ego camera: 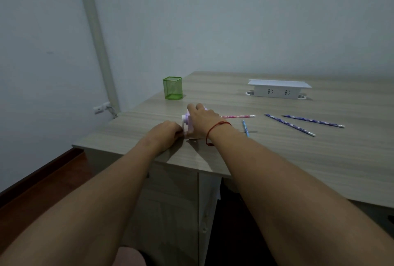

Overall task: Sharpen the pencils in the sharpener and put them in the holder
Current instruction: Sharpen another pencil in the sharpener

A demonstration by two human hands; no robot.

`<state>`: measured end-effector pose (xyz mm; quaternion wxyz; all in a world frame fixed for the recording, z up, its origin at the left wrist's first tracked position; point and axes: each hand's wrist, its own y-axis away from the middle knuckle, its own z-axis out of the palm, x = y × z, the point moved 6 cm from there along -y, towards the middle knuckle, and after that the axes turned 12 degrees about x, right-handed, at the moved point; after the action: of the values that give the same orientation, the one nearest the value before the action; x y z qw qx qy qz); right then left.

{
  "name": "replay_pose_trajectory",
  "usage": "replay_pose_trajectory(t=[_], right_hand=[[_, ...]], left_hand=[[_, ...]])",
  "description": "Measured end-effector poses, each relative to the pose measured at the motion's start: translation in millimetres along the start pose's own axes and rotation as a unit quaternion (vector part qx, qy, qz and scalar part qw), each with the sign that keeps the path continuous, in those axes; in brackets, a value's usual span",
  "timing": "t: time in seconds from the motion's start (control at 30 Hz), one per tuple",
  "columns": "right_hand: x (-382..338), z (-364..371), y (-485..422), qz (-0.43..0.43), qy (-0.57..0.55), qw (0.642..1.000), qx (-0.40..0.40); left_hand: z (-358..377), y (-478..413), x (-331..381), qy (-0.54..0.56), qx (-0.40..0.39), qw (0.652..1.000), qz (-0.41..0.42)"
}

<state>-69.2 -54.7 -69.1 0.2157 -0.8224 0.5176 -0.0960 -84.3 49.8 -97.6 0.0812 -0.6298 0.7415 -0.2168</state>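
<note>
Head view: the sharpener [187,126] stands near the front left corner of the desk [277,159]. The right hand [202,116] grips it from above; the left hand [168,131] pinches its left end. The green holder [172,87] stands apart at the left edge. Four pencils [290,124] lie on the open desk to the right, the pink pencil [237,116] nearest.

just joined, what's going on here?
A person has both hands on the pink sharpener near the left edge of the desk: right hand grips its top, left hand holds its near side. The green mesh holder shows no pencils. A pink pencil, blue pencil and two purple pencils lie on the desk; the right hand hides the pink one's end.
</note>
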Motion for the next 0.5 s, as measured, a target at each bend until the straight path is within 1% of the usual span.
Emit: replay_pose_trajectory(t=[0.13, 0.23, 0.37, 0.5], right_hand=[[1.1, 1.4, -1.4, -0.006, 0.011, 1.000, 0.007], [1.1, 0.8, -1.9, -0.008, 0.010, 1.000, 0.016], [0.2, 0.0, -1.9, -0.002, 0.009, 1.000, 0.020], [0.6, -2.1, -0.1, -0.002, 0.026, 0.999, 0.025]], left_hand=[[3.7, -1.0, 0.0, -0.018, 0.012, 1.000, 0.019], [2.9, -3.2, 0.0, -0.028, -0.013, 0.998, 0.048], [-2.2, -16.6, -2.1, -0.086, -0.050, 0.990, 0.100], [-20.9, -39.4, 1.2, -0.111, -0.009, 0.988, 0.108]])
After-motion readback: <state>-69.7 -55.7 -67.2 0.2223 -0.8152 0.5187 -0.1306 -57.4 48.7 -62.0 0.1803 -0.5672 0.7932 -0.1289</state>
